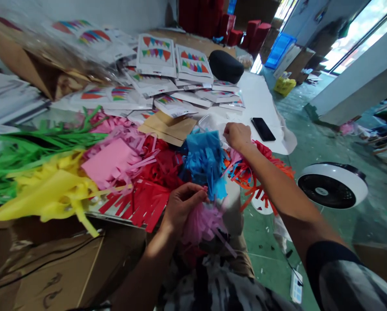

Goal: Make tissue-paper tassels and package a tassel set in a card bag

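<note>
My left hand (183, 203) is closed in a pinch at the top of a pink fringed tassel (202, 222), which hangs down above my lap. Beyond it my right hand (237, 134) is bent over beside a clear plastic tub (208, 122), its fingers curled inward; what they hold, if anything, is hidden. Close by lies a bundle of blue fringe (203, 151). Under my right forearm, orange, red and blue fringe (245, 170) hangs over the table edge. Left of the hands are red fringe (141, 201), pink sheets (112, 160), yellow fringe (47, 190) and green fringe (47, 144).
Packs with printed bunting pictures (156, 56) are piled at the back of the table. A brown cardboard piece (167, 127), a phone (263, 129) and a black case (225, 66) lie there too. A round fan (332, 185) and a power strip (296, 287) are on the right.
</note>
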`<state>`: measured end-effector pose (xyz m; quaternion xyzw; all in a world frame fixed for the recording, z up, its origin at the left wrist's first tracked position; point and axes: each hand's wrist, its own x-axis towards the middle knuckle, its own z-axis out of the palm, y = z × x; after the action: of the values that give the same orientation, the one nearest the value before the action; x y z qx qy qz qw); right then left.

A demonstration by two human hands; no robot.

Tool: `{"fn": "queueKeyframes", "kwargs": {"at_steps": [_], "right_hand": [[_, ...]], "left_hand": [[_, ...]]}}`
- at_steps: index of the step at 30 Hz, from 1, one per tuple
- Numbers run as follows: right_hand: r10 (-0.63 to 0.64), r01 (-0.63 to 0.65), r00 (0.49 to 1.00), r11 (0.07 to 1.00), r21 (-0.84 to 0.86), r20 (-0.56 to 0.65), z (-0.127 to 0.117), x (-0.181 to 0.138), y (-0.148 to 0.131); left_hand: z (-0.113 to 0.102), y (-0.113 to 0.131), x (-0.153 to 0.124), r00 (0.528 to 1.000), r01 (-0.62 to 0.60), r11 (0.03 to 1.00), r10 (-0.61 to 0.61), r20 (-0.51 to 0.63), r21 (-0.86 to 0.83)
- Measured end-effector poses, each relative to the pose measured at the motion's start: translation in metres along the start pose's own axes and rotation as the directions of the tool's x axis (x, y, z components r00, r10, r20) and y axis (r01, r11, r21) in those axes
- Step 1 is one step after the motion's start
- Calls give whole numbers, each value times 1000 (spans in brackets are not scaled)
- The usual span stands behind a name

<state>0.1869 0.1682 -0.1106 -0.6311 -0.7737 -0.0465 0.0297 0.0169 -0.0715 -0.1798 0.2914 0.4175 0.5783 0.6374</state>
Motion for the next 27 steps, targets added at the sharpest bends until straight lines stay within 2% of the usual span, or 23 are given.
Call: {"fn": "queueKeyframes", "kwargs": {"at_steps": [2,4,5,7,10,13,18,27], "right_hand": [[-23,32,993,997,76,-116,-9,-9,4],[-92,149,965,963,226,-247,-22,-29,5],[-139,237,944,917,320,-301,-29,-44,4],[-226,396,904,761,514,-362,-42,-81,0],[-320,426,901,521,740,-293,-54,-145,-10],[-359,360,907,392,847,-220,-55,-193,-17],[-362,345,906,332,878,-219,-56,-222,-11],[-395,427,876,366,827,-277,-65,-243,-3]], "left_hand": [[1,2,-2,1000,-17,1000,17,-7,8],[4,6,-6,998,-61,997,63,-30,44],[6,9,-10,994,-97,992,101,-45,74],[12,15,-18,980,-181,972,191,-59,147],[22,23,-32,957,-268,937,285,-48,223],[31,25,-45,951,-290,921,308,-35,259],[40,21,-60,949,-307,906,312,29,290],[49,20,-77,929,-365,839,359,94,404]]}}
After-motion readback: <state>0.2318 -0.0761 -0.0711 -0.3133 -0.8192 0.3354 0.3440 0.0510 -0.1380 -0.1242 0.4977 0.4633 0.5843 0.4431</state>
